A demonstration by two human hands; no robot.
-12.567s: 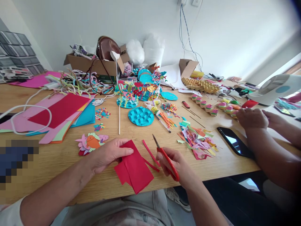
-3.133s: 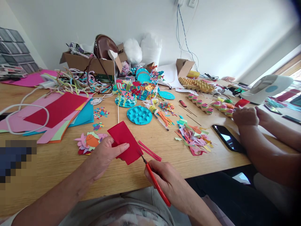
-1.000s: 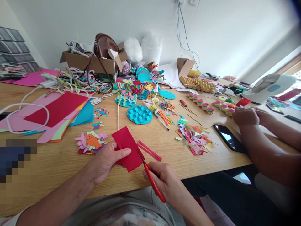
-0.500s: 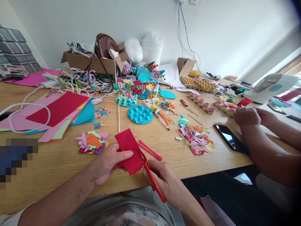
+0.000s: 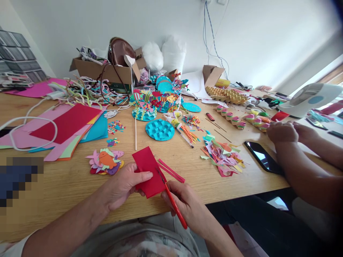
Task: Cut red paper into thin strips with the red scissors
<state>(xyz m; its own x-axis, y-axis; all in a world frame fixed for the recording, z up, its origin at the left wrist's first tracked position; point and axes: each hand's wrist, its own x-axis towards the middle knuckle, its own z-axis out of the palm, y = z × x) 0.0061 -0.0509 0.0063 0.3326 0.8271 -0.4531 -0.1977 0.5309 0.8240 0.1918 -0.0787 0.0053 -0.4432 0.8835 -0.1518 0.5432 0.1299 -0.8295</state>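
Observation:
A piece of red paper (image 5: 147,167) is pinched between the thumb and fingers of my left hand (image 5: 127,184), held above the table's front edge. My right hand (image 5: 180,200) grips red-handled scissors (image 5: 175,205), whose blades lie at the paper's right side. Narrow red strips (image 5: 173,171) rest on the wood just beyond the scissors. Left of the paper is a pile of cut-out paper fish (image 5: 105,161). To the right lies a heap of coloured paper scraps (image 5: 223,157).
Coloured paper sheets (image 5: 66,125) are stacked at the left. Mid-table are a blue textured disc (image 5: 160,129), a white stick (image 5: 135,134) and a pen (image 5: 185,137). A phone (image 5: 261,157) lies near another person's hands (image 5: 284,132) at the right. A cardboard box (image 5: 93,71) stands behind.
The scissors have shifted slightly along the paper's right side, and the strip that curled at the blades no longer stands out. My left hand has moved very little.

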